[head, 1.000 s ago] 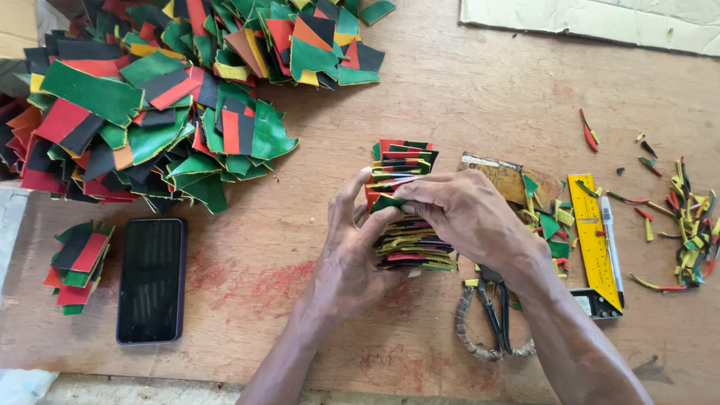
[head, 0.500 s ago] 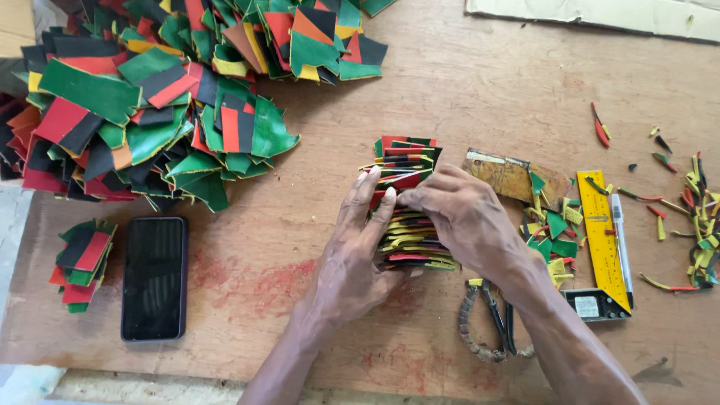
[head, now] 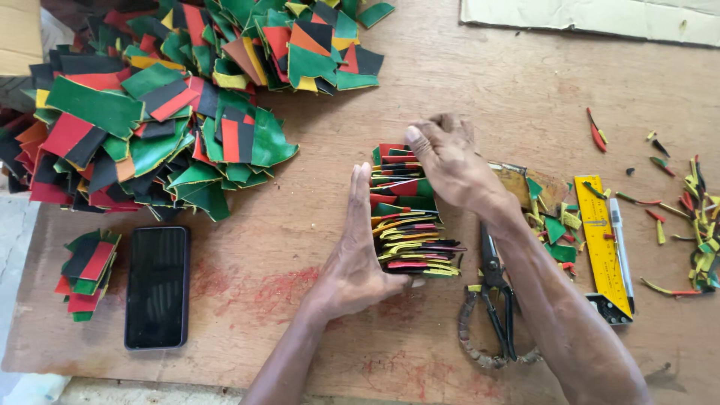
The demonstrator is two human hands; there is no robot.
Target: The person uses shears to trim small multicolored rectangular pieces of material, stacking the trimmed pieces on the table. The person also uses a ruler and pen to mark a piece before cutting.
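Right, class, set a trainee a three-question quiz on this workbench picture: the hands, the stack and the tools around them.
1. True or false: the left hand lies flat against the side of the stack of coloured pieces.
2. What lies on the wooden board just left of the dark phone? A) scissors B) a small pile of coloured pieces C) a pen
3. Fill in: the right hand presses on the stack's ____ end.

Key
1. True.
2. B: the small pile. The scissors lie to the right of the stack, beside the yellow ruler.
3. Far: the end nearest the big heap of cut pieces.
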